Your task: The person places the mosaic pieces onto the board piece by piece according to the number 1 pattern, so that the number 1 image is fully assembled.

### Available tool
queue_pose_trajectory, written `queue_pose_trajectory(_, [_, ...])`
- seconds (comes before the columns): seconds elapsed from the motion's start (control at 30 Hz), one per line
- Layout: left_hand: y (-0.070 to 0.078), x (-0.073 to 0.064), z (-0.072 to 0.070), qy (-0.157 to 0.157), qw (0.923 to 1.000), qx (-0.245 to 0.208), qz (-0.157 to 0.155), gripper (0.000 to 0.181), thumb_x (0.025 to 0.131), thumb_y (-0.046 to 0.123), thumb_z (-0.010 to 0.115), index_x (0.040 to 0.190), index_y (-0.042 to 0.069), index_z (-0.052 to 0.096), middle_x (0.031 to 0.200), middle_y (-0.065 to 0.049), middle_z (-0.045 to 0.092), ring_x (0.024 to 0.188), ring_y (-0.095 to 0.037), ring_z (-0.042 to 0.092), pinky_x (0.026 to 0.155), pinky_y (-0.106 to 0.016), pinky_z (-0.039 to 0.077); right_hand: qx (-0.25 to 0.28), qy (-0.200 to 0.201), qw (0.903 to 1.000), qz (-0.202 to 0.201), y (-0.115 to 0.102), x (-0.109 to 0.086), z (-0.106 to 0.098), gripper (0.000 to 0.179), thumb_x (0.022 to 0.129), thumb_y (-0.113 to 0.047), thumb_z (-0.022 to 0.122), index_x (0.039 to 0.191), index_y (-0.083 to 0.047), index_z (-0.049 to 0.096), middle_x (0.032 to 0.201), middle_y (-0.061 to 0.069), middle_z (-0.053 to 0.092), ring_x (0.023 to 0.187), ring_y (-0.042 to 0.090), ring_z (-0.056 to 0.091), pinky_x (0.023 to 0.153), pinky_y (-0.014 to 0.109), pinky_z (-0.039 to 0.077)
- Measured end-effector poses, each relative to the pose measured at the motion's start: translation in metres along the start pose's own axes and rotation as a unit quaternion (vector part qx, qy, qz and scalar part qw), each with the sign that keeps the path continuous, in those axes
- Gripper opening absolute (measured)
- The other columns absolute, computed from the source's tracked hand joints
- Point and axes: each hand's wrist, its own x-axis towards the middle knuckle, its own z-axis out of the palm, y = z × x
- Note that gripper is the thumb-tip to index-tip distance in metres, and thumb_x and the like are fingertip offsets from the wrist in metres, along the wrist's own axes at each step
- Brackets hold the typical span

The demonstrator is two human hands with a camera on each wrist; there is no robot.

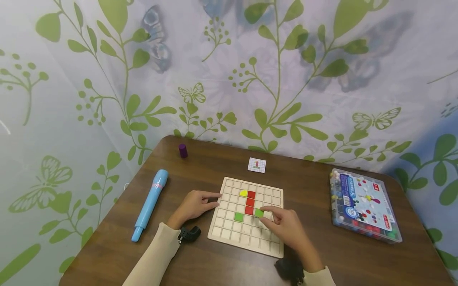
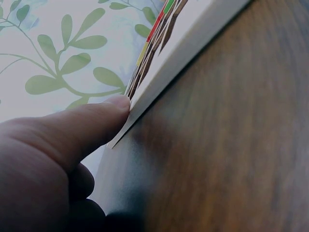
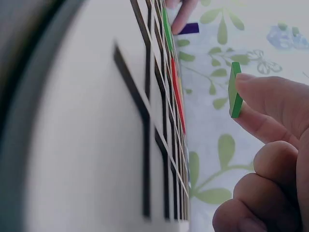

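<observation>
A wooden grid board lies on the table. Three red tiles form a column on it, beside a yellow tile with a curved edge. One green tile lies in a square to the lower left of the reds. My right hand pinches another green square tile between thumb and index finger; in the right wrist view this tile is held up off the board. My left hand is at the board's left edge, its fairly straight fingers touching the rim.
Behind the board lies a small printed card with a coloured pattern. A purple cylinder stands at the back left. To the left lies a blue tube-shaped object; to the right, a clear plastic case of coloured pieces. A patterned curtain backs the table.
</observation>
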Motion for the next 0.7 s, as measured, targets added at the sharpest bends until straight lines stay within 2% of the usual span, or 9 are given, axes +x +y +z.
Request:
queue_pose_trajectory(0.23, [-0.001, 0.000, 0.000, 0.002, 1.0000, -0.002, 0.005, 0.033, 0.093, 0.037, 0.077, 0.126, 0.031, 0.075, 0.049, 0.012, 0.029, 0.047, -0.002, 0.021, 0.049, -0.023, 0.025, 0.013, -0.017, 0.9997, 0.015, -0.007, 0.004, 0.014, 0.024, 0.087, -0.024, 0.085, 0.110, -0.026, 0.079, 0.056, -0.018, 0.027, 0.052, 0.000, 0.024, 0.050, 0.021, 0.023])
queue_pose_trajectory(0.7, [-0.001, 0.000, 0.000, 0.006, 0.9998, 0.003, 0.016, 0.033, 0.093, 0.036, 0.077, 0.126, 0.031, 0.075, 0.049, 0.014, 0.028, 0.046, -0.002, 0.020, 0.049, -0.023, 0.025, 0.010, -0.012, 0.9998, 0.009, -0.002, 0.000, 0.030, 0.024, 0.086, -0.026, 0.085, 0.109, -0.022, 0.080, 0.053, -0.019, 0.029, 0.051, -0.002, 0.024, 0.048, 0.021, 0.024])
